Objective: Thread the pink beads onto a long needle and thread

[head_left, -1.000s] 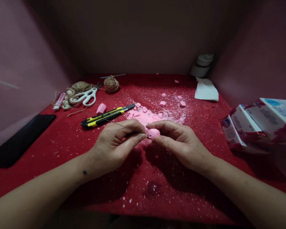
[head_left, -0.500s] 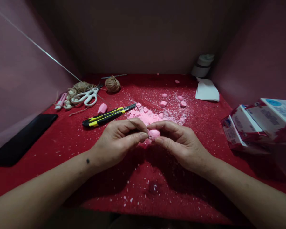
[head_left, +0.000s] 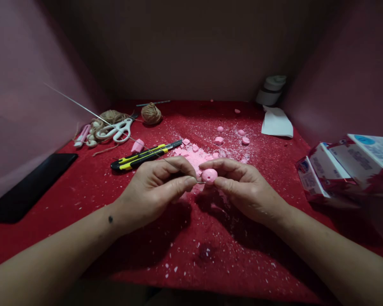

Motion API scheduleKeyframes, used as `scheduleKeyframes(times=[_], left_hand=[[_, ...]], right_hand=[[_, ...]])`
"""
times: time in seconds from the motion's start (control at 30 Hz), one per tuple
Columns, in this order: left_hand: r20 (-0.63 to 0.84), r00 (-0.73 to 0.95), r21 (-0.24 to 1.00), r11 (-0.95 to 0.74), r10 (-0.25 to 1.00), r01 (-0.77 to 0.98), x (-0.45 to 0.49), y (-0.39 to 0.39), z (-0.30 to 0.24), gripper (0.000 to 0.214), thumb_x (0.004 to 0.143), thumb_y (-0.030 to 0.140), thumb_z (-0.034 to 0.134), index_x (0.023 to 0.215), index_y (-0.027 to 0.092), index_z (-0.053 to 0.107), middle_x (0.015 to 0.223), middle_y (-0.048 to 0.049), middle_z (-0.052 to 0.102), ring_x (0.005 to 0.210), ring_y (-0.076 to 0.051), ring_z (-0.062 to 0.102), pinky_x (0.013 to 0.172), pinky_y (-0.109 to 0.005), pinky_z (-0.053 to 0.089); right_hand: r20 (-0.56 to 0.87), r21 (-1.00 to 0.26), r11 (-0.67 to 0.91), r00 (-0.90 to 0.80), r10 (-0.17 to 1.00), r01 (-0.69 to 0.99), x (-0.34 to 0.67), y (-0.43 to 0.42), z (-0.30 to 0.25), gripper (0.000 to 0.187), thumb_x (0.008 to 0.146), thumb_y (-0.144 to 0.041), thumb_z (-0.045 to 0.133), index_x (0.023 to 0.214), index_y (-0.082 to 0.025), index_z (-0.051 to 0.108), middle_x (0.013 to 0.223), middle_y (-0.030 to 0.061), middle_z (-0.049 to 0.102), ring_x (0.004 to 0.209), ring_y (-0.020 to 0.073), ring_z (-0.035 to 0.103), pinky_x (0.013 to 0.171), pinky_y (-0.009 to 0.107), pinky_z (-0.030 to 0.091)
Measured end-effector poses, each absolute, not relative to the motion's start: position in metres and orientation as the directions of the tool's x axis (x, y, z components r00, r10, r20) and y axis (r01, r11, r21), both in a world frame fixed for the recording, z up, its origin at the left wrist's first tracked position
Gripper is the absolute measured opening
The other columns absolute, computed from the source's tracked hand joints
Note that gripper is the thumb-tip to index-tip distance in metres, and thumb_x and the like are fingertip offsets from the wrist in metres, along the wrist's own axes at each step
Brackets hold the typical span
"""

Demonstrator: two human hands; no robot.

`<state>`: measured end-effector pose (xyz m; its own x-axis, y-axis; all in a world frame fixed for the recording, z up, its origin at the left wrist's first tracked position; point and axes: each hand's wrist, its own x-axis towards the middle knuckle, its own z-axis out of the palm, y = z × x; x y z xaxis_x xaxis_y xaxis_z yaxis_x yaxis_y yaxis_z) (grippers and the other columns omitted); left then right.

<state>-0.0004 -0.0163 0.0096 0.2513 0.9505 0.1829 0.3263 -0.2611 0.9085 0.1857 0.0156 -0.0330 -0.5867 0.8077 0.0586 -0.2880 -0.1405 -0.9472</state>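
Note:
In my right hand (head_left: 245,187), thumb and fingers pinch a small rounded pink piece (head_left: 210,175) that looks like soap, with a dark hole in its near face. My left hand (head_left: 166,185) is closed on a long thin metal wire (head_left: 83,106), which runs up and to the left above the table. The wire's short end sticks out past my left fingertips, just below and left of the hole. Whether it touches the pink piece I cannot tell. Behind my hands lies a heap of pink shavings (head_left: 194,160).
Left of the heap are a yellow-black utility knife (head_left: 140,157), a pink block (head_left: 137,145), white scissors (head_left: 123,129) and a twine ball (head_left: 151,113). A black flat object (head_left: 33,187) lies far left. Boxes (head_left: 332,168), white paper (head_left: 277,122) and a jar (head_left: 271,90) stand right.
The wire's end has come away from the pink piece, so the hole now shows. The wire's long far part has swung lower. The pink piece has turned and risen slightly.

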Motion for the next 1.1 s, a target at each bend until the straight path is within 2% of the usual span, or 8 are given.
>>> scheduleKeyframes(times=[0.3,0.47,0.63,0.77,0.9,1.0,1.1], left_hand=[[0.403,0.314,0.714,-0.510,0.860,0.481,0.004,-0.020,0.009,0.011,0.081,0.007,0.054,0.075,0.014,0.061,0.069,0.0015,0.060,0.064,-0.008,0.055,0.063,-0.018,0.044],[0.447,0.330,0.635,-0.555,0.831,0.537,0.005,-0.019,0.006,0.009,0.082,0.009,0.053,0.078,0.013,0.060,0.071,0.0004,0.062,0.064,-0.008,0.056,0.062,-0.018,0.045],[0.520,0.413,0.509,-0.660,0.747,0.553,0.002,-0.019,-0.001,0.009,0.083,0.007,0.050,0.079,0.010,0.057,0.068,-0.0019,0.057,0.061,-0.009,0.052,0.059,-0.021,0.042],[0.542,0.406,0.428,-0.657,0.736,0.620,0.003,-0.022,-0.006,0.010,0.083,0.007,0.050,0.077,0.009,0.057,0.066,-0.0028,0.056,0.058,-0.009,0.048,0.056,-0.022,0.040],[0.510,0.359,0.493,-0.608,0.781,0.622,0.008,-0.022,-0.010,0.011,0.083,0.009,0.050,0.078,0.009,0.059,0.067,-0.0021,0.057,0.059,-0.008,0.050,0.058,-0.020,0.041],[0.414,0.311,0.634,-0.516,0.856,0.576,0.011,-0.019,-0.006,0.012,0.084,0.011,0.050,0.077,0.010,0.060,0.068,-0.0012,0.059,0.061,-0.008,0.053,0.059,-0.019,0.042],[0.256,0.269,0.802,-0.359,0.929,0.477,0.013,-0.017,0.001,0.013,0.083,0.015,0.051,0.073,0.012,0.060,0.067,0.0002,0.059,0.061,-0.008,0.053,0.056,-0.018,0.041]], right_hand=[[0.123,-0.959,-0.049,-0.568,0.814,-0.278,0.185,0.016,-0.033,0.020,0.080,-0.019,0.063,0.100,-0.023,0.066,0.099,0.0007,0.067,0.088,0.0110,0.062,0.080,0.025,0.049],[0.143,-0.966,-0.010,-0.562,0.814,-0.259,0.185,0.016,-0.033,0.021,0.080,-0.016,0.062,0.099,-0.022,0.065,0.100,0.0010,0.067,0.091,0.0107,0.061,0.083,0.024,0.048],[0.138,-0.968,-0.007,-0.552,0.823,-0.252,0.184,0.013,-0.032,0.022,0.078,-0.012,0.063,0.098,-0.021,0.064,0.097,0.0001,0.067,0.088,0.0088,0.061,0.081,0.021,0.048],[0.170,-0.974,0.060,-0.524,0.834,-0.220,0.182,0.011,-0.029,0.022,0.077,-0.010,0.063,0.096,-0.020,0.065,0.092,-0.0008,0.066,0.085,0.0081,0.061,0.077,0.020,0.048],[0.211,-0.974,0.138,-0.498,0.841,-0.179,0.181,0.009,-0.028,0.023,0.076,-0.009,0.062,0.095,-0.021,0.064,0.089,-0.0015,0.065,0.081,0.0083,0.060,0.075,0.021,0.048],[0.244,-0.970,0.209,-0.475,0.845,-0.126,0.182,0.008,-0.028,0.024,0.076,-0.009,0.062,0.096,-0.021,0.064,0.089,-0.0010,0.065,0.080,0.0095,0.059,0.073,0.023,0.048],[0.282,-0.957,0.281,-0.473,0.835,-0.074,0.183,0.007,-0.029,0.023,0.077,-0.009,0.061,0.096,-0.021,0.063,0.089,-0.0001,0.063,0.080,0.0104,0.058,0.073,0.024,0.048]])
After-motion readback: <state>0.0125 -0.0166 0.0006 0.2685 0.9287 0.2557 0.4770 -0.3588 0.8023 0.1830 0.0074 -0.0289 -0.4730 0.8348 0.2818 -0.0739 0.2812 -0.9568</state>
